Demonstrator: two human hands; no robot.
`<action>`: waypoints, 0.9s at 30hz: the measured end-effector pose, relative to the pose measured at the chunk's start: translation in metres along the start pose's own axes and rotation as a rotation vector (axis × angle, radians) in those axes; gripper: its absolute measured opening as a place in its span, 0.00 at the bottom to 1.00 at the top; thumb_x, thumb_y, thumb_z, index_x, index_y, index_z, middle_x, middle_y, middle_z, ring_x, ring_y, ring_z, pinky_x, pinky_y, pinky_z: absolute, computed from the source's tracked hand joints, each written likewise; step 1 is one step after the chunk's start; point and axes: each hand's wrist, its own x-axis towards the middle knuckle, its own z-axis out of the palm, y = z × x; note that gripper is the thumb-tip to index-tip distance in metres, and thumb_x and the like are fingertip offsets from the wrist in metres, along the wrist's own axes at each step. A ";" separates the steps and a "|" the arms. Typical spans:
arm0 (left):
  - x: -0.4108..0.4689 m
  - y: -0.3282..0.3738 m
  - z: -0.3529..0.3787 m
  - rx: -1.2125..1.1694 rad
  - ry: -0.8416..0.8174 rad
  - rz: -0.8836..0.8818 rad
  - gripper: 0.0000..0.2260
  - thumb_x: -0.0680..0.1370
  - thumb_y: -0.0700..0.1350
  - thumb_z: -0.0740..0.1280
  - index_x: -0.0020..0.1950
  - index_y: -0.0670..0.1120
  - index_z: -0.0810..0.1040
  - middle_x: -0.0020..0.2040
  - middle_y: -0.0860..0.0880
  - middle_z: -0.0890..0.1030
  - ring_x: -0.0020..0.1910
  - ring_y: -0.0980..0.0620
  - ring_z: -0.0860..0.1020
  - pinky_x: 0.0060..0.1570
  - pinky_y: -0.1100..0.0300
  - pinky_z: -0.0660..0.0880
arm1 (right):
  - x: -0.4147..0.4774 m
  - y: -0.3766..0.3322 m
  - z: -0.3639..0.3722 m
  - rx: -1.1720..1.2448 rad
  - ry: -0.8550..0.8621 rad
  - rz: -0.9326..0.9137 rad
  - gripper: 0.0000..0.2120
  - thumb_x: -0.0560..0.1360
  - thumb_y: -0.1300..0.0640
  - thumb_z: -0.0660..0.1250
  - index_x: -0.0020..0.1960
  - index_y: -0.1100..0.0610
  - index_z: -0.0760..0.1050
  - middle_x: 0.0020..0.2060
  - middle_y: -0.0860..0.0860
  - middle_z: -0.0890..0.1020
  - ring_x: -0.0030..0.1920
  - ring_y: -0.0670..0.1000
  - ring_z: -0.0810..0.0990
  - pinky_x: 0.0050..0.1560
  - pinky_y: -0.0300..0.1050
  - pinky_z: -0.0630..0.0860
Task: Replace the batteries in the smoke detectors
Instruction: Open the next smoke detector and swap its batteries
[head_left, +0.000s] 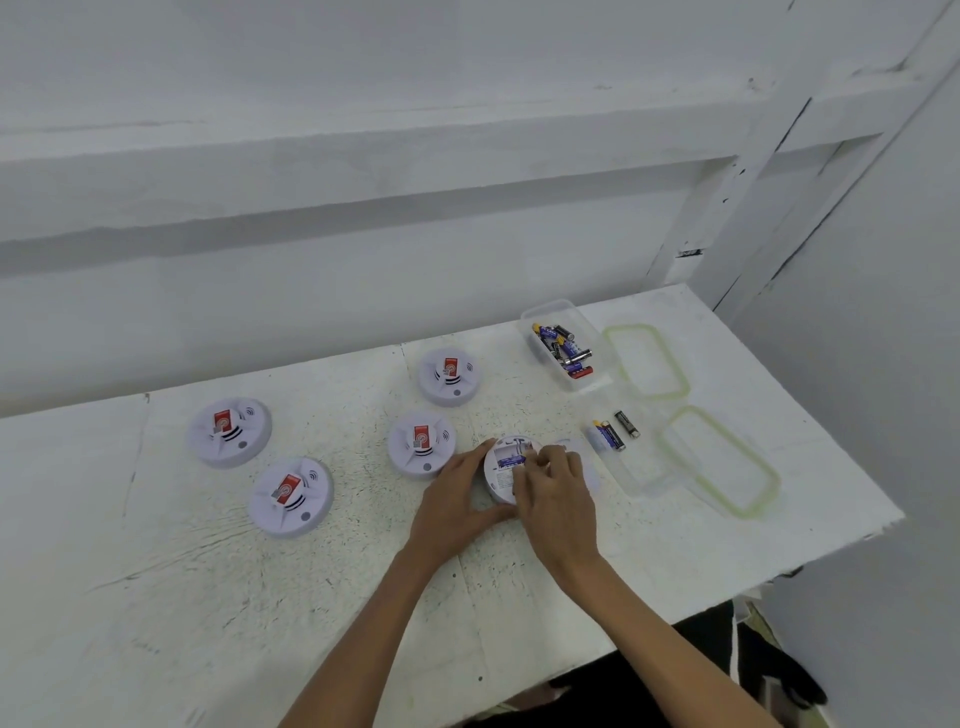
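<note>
Batteries (561, 347) in tub (535, 315), right of detectors (449, 375).

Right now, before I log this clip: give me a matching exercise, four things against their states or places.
Things:
1. open detector
2. far box
3. far lid
4. leftmost detector

States:
A. face up, red sticker, untouched
B. holds a pile of batteries
C. off, lying right of its box
D. back up, gripped by the left hand, right hand at it

Pairs: 1-D, 2-B, 3-C, 4-A
</note>
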 end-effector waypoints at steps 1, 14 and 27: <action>0.000 0.000 0.000 0.002 -0.001 -0.002 0.42 0.68 0.70 0.74 0.78 0.58 0.65 0.72 0.59 0.73 0.69 0.63 0.72 0.67 0.65 0.69 | 0.001 -0.001 0.000 -0.021 0.005 -0.025 0.10 0.78 0.55 0.68 0.48 0.62 0.82 0.47 0.53 0.78 0.47 0.53 0.75 0.32 0.41 0.75; 0.001 0.001 -0.004 -0.027 -0.042 -0.029 0.42 0.67 0.63 0.79 0.77 0.63 0.64 0.70 0.66 0.71 0.66 0.74 0.68 0.67 0.69 0.67 | 0.057 -0.005 -0.022 0.333 -0.051 0.123 0.06 0.77 0.55 0.67 0.46 0.54 0.83 0.44 0.47 0.81 0.37 0.46 0.78 0.38 0.36 0.71; -0.002 0.007 -0.006 0.026 -0.060 -0.009 0.39 0.70 0.66 0.76 0.73 0.74 0.55 0.69 0.74 0.65 0.69 0.75 0.63 0.69 0.67 0.65 | 0.202 0.062 -0.012 0.134 -0.203 0.273 0.12 0.78 0.64 0.61 0.57 0.61 0.80 0.49 0.60 0.83 0.49 0.60 0.80 0.43 0.49 0.77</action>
